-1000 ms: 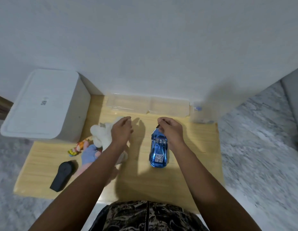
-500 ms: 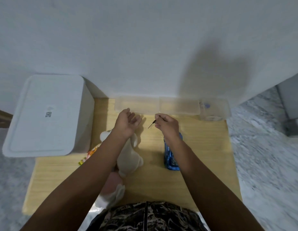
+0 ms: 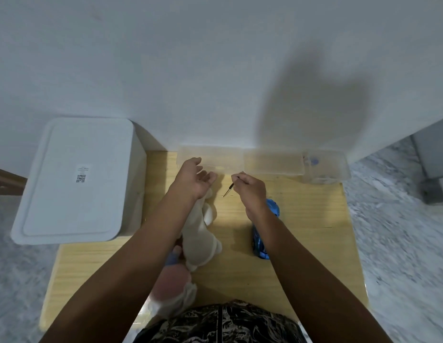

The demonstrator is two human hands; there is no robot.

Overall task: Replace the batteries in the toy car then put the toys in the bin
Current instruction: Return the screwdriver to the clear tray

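R hand (image 3: 250,188) pinches a thin dark-handled screwdriver (image 3: 230,188) at fingertips, tip slanting down-left toward the table. L hand (image 3: 194,178) is relaxed, fingers loosely spread, holding nothing, hovering just beside the screwdriver, over the head end of the cream plush toy (image 3: 199,233).

Shiny blue plastic toy car (image 3: 263,231) sits under/behind the R wrist, i.e. back toward the person's body from both hands. Its long axis runs roughly near-far on the light wooden tabletop (image 3: 309,231); the forearm covers part of it. R hand is clearly nearer, but busy w/ the tool, so prob. the free L hand must cross over to lift/flip the car. Can't see the battery hatch.

White lidded plastic bin (image 3: 74,179) stands well apart, far L, lid on.
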